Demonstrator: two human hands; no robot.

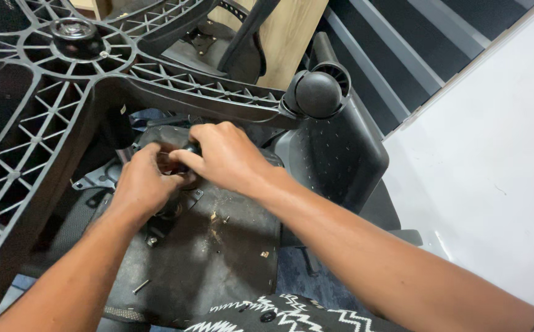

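An office chair lies upturned in front of me. Its black star base [174,86] with ribbed arms spans the upper left, one caster wheel [317,93] at the tip of an arm. Under the base sits the dark seat underside [217,258]. My left hand [141,184] and my right hand [224,157] meet at the metal mechanism on the seat bottom. Both hands are closed around a small dark part there; the fingers hide most of it.
A loose screw [141,286] and wood crumbs [214,224] lie on the seat underside. The chair's backrest [340,154] stands to the right. A wooden panel [288,37] rises behind. White floor [494,154] lies at right, and patterned black-and-white cloth [279,313] at the bottom.
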